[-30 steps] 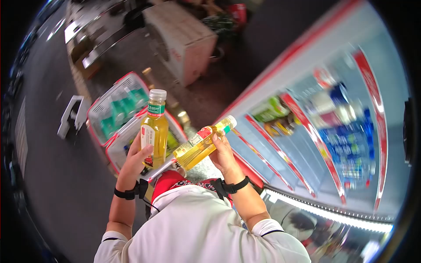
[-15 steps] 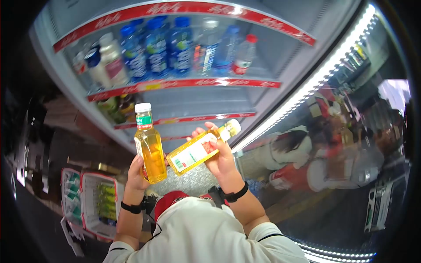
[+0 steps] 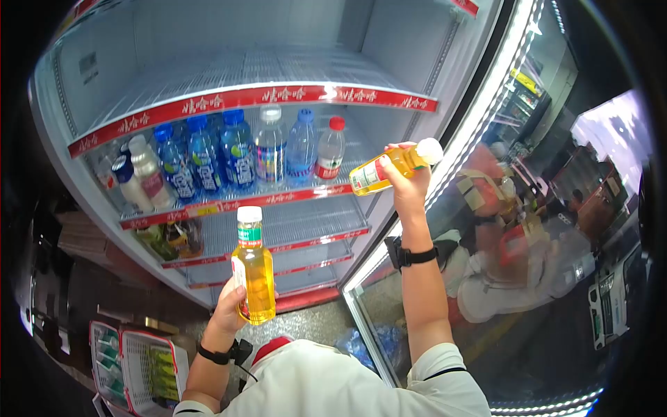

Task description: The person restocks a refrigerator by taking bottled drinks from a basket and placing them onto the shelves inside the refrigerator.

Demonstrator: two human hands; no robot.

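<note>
Stocking partly done, by the look of it. Right hand (image 3: 405, 182) raised, clenched round a yellow bottle (image 3: 390, 165) lying nearly flat, just off the right end of the drinks shelf (image 3: 278, 198), not yet set down. Left hand (image 3: 231, 306) lower, gripping a second bottle (image 3: 253, 270) upright in front of the fridge (image 3: 417, 62). Top shelf (image 3: 229, 76) bare; drinks shelf already carrying a row of blue bottles (image 3: 222, 153). More stock waiting in the crate (image 3: 149, 365) on the floor.
</note>
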